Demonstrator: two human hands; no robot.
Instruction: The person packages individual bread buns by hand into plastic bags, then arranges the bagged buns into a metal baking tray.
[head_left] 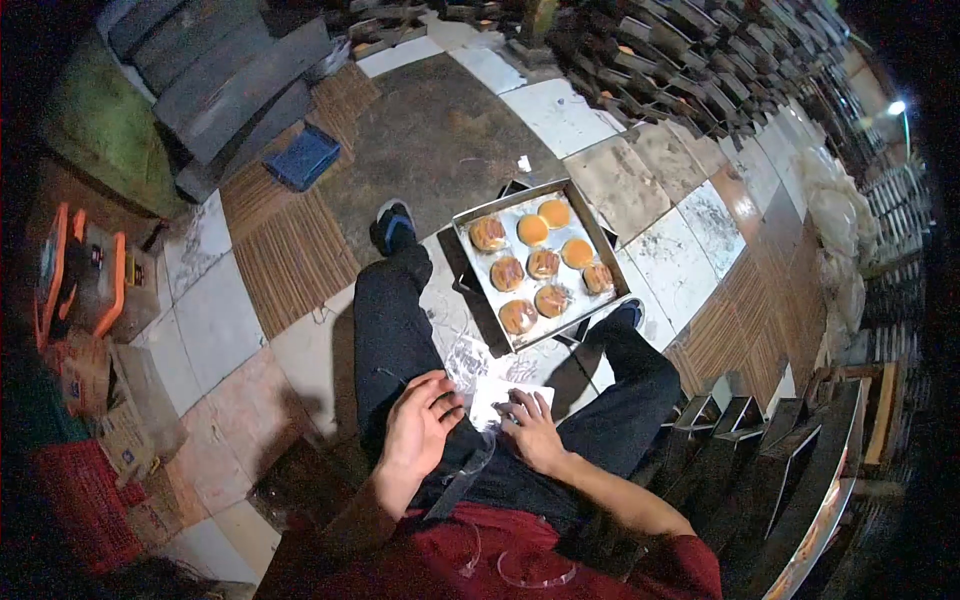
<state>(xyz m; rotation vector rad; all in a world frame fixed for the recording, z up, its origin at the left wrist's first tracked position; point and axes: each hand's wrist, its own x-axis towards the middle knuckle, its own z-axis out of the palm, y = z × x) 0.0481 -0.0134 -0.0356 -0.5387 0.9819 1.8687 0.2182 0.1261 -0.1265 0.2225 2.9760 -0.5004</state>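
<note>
Where both hands come together over the lap, we see the left hand (422, 425) with its fingers loosely curled and parted from the thumb — pinching nothing that we can make out — just beside a white sheet (490, 400). The right hand (530, 430) lies over the sheet's right part, fingers bent and slightly spread; whether they pinch it we cannot tell. Clear film (466, 360) lies crumpled beyond the sheet, near the near-left corner of the tray (509, 334).

The tray stands between the legs (395, 335), turned a little, and carries nine buns. Three are plain: one bun (554, 213) at the far-right corner, a second (532, 231) just beside it toward the middle, and a third (577, 253) by the right edge. We count six striped buns, some with glossy film about them: at the far-left corner (488, 234), along the left edge (507, 273), at the middle (543, 264), by the right edge (597, 278), near the near edge (552, 300) and at the near-left corner (518, 317).

Beyond the left leg, we note a blue bundle (302, 157) on the tiled floor (205, 345) — well apart from the tray.
</note>
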